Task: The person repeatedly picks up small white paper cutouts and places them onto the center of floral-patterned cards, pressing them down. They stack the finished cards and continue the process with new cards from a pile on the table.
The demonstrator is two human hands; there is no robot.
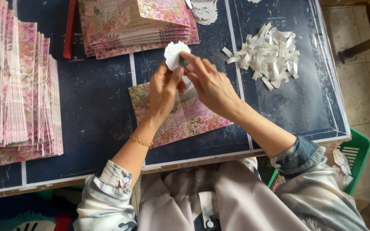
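Both hands pinch 1 white scalloped sticker (174, 54), left hand (162, 92) holding, right hand (208, 83) peeling, above the open floral card (185, 115) mid-table; peeled strips (266, 53) piled near the right edge, big card stacks (18, 90) left.

Rolled pale denim sleeves (116, 179), gold bracelet (141, 141)
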